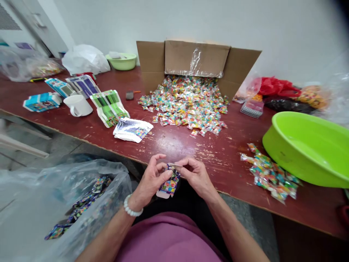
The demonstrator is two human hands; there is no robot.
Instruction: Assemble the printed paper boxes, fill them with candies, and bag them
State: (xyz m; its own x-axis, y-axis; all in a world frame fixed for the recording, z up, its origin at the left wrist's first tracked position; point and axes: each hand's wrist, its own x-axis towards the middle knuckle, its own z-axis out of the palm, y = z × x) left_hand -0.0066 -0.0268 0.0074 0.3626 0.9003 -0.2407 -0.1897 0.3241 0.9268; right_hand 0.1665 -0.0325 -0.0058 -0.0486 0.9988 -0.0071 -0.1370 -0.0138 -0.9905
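Between my two hands, just off the table's front edge, is a small dark printed candy box (169,183) with a pale flap hanging at its lower end. My left hand (156,175) grips it along the side, thumb across its front. With thumb and fingers pinched, my right hand (195,174) holds the flap at the box's upper end. Ahead on the table, wrapped candies (188,103) spill from a cardboard box (197,56) lying on its side. A stack of flat purple and white cartons (132,129) lies left of them.
Left on the table are green cartons (110,107), a white mug (78,105) and blue cartons (43,102). A clear plastic bag (109,167) with several dark boxes stands at lower left. A green basin (289,156) sits at right beside a smaller candy pile (269,174).
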